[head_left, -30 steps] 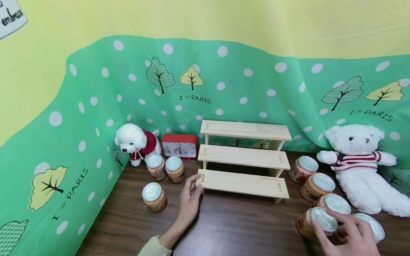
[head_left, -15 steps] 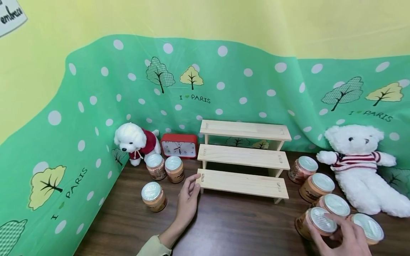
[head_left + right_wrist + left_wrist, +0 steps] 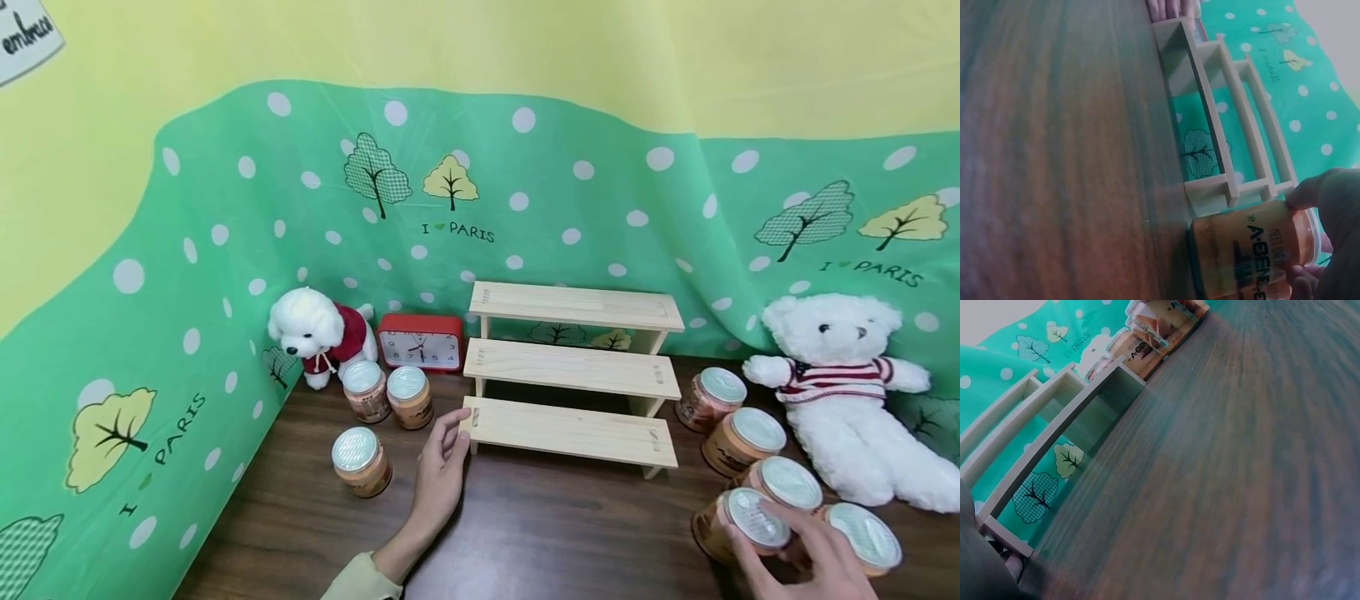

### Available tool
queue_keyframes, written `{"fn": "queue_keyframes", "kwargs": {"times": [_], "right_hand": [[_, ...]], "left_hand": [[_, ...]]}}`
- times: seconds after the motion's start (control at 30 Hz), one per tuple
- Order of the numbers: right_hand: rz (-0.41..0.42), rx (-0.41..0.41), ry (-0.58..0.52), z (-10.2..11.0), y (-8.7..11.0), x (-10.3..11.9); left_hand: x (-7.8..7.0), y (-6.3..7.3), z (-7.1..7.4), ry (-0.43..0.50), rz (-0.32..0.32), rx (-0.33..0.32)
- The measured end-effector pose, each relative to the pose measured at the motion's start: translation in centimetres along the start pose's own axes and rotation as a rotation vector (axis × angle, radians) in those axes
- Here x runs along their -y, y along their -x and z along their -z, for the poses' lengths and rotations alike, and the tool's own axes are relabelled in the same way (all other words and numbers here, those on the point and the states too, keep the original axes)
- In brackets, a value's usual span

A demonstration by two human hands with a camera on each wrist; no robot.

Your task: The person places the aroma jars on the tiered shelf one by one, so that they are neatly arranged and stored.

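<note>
My right hand (image 3: pixel 810 554) grips a jar (image 3: pixel 720 533) near its pale lid, thumb on one side and fingers on the other. In the right wrist view this jar (image 3: pixel 1241 250) shows an orange-brown body with dark lettering, standing on the table. My left hand (image 3: pixel 438 475) rests its fingers against the left end of the lowest step of a three-tier wooden stand (image 3: pixel 570 429). Its thumb lies near the front corner, and a fingertip (image 3: pixel 1015 565) shows by the end panel in the left wrist view.
Several similar jars, among them a nearby one (image 3: pixel 862 537), stand at the right beside a white teddy bear (image 3: pixel 840 450). At the left are other jars (image 3: pixel 362 462), a toy dog (image 3: pixel 307 325) and a red clock (image 3: pixel 422 343). A green-and-yellow cloth (image 3: pixel 525 208) hangs behind.
The right hand has shifted slightly left around the jar's lid, showing more of the jar behind it. The left hand and the stand have stayed in place.
</note>
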State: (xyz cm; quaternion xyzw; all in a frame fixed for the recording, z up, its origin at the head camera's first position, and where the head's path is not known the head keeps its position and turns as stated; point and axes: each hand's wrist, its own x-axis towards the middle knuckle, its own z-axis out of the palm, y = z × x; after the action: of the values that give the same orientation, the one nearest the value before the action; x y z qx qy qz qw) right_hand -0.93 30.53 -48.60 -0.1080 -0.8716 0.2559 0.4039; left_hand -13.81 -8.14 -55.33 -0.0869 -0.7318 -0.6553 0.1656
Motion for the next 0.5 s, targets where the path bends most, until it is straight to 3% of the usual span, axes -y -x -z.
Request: {"fn": "queue_keyframes", "kwargs": {"times": [0.17,0.3,0.37,0.47,0.5], "right_hand": [[-0.041,-0.009,-0.014,0.0,-0.1,0.3],[-0.045,-0.006,-0.016,0.1,-0.2,0.8],[-0.031,0.005,-0.021,0.3,-0.4,1.3],[-0.002,0.006,-0.041,0.6,-0.9,2.0],[0.015,0.005,-0.050,0.7,-1.1,2.1]], "left_hand": [[-0.4,-0.1,-0.1,-0.001,0.051,-0.006],[-0.5,-0.2,-0.1,0.015,0.133,-0.004],[-1.0,-0.2,0.0,0.026,0.130,0.003],[-0.6,-0.2,-0.1,0.024,0.086,-0.006],[0.2,-0.2,-0.1,0.029,0.075,-0.006]]}}
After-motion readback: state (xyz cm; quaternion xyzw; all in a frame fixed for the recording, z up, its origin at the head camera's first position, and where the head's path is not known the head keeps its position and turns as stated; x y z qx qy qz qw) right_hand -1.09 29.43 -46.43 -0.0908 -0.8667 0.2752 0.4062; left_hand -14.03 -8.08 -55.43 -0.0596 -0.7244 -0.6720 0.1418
